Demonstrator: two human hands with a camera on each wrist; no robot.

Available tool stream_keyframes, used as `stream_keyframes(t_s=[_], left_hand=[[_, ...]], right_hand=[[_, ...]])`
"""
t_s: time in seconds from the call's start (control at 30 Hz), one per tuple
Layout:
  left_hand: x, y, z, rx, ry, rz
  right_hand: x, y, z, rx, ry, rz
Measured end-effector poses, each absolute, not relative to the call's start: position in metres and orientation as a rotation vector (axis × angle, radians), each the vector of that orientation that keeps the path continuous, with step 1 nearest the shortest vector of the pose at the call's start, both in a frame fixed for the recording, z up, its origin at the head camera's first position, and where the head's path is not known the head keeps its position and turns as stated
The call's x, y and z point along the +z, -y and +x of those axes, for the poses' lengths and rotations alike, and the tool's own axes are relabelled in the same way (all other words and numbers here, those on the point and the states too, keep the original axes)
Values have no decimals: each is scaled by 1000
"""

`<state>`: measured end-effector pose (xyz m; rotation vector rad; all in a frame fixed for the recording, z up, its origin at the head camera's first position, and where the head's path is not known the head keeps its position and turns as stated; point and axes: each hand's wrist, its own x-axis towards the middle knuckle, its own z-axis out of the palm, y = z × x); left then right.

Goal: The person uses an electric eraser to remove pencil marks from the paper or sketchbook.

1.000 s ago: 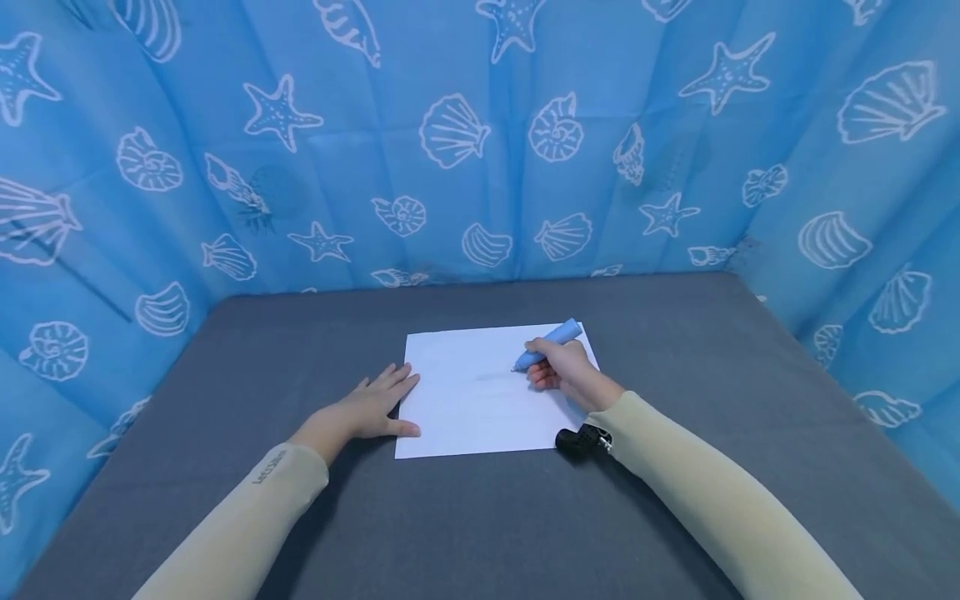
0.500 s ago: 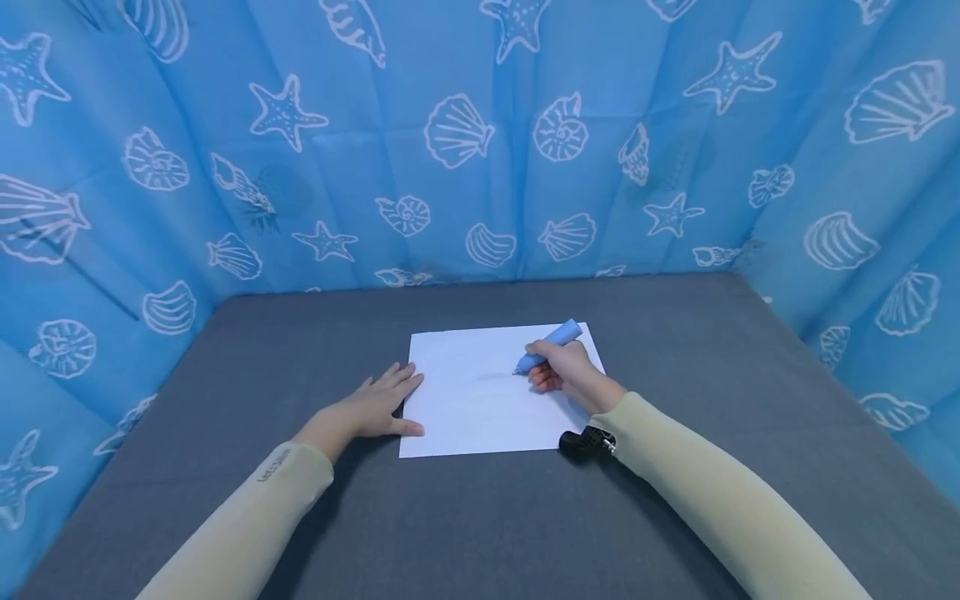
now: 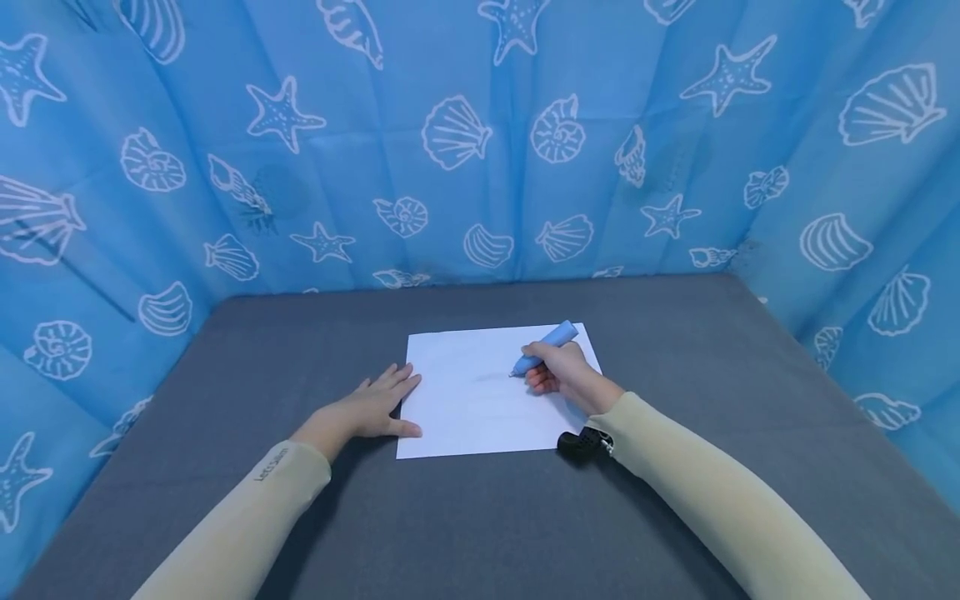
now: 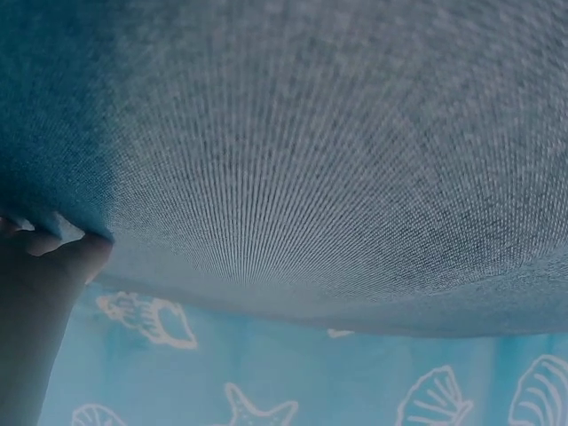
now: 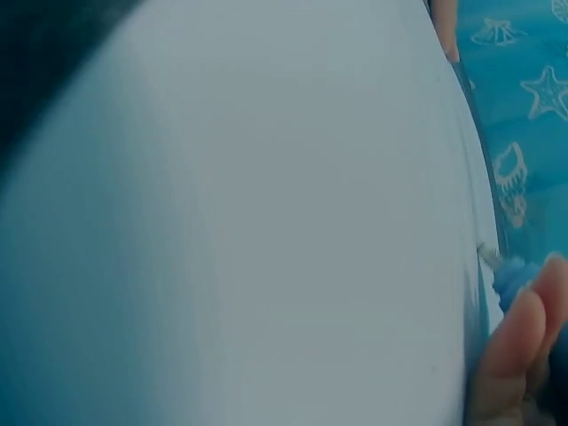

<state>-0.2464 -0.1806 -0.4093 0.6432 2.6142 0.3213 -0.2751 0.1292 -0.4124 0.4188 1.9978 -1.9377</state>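
Note:
A white sheet of paper (image 3: 465, 408) lies on the grey table, with a faint grey mark near its middle. My right hand (image 3: 566, 371) grips a blue pen (image 3: 558, 334) over the sheet's right part, its tip pointing down-left at the paper. In the right wrist view the pen's tip (image 5: 490, 257) meets or nearly meets the sheet (image 5: 293, 213), beside my fingers (image 5: 519, 333). The left hand (image 3: 367, 408) rests with spread fingers across the sheet's left edge. Part of that hand (image 4: 44, 275) shows in the left wrist view, at the left.
Grey cloth covers the table (image 3: 480, 525). A blue curtain (image 3: 480, 200) with white shells and starfish hangs behind it and at both sides. A black device (image 3: 579, 446) sits at the right wrist, near the sheet's lower right corner.
The pen's tip and my right hand have shifted very slightly left and down over the paper. My left hand stays in place on the sheet's edge.

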Motion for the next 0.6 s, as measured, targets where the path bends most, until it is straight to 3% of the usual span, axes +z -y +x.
stream_keyframes(t_s=[0.6], left_hand=[[-414,181,-249,304,-2621,639]], right_hand=[[-407,-142,-277,-2010,-1727,358]])
